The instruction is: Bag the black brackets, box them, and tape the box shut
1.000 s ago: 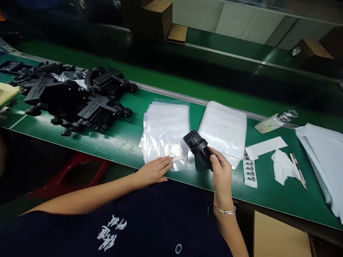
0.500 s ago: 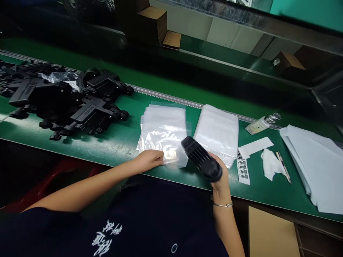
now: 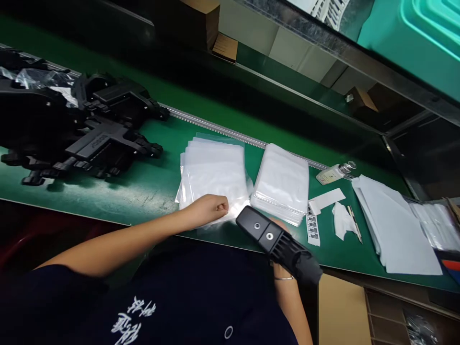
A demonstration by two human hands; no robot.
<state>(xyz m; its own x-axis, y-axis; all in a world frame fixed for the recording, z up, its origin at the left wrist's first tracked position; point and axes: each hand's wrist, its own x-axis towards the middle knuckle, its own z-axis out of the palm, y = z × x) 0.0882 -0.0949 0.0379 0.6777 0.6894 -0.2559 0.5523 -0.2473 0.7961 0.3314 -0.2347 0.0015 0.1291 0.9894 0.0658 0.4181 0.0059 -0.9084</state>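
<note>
My left hand [image 3: 208,210] is closed in a pinch at the near edge of a stack of clear plastic bags [image 3: 217,165], on the edge of the top bag. My right hand [image 3: 282,224] grips a long black plastic part [image 3: 268,232] and is mostly hidden behind it. Two round metal fasteners show on the part's smooth end, and ribs run along its middle. Its smooth end tilts towards my left hand, close to the bag's edge. Beside the right hand lies a second stack of plastic bags [image 3: 282,179].
Black plastic assemblies [image 3: 97,139] crowd the left of the green bench [image 3: 158,187]. To the right are a pump bottle [image 3: 334,172], a label strip [image 3: 312,227], crumpled paper [image 3: 343,221], a pen [image 3: 354,224] and white sheets [image 3: 398,225]. A cardboard box [image 3: 343,311] stands below the bench edge.
My right hand has turned the black part over, from its ribbed face to the face with two fasteners, and lowered it. My left hand has moved slightly right. The view has shifted right.
</note>
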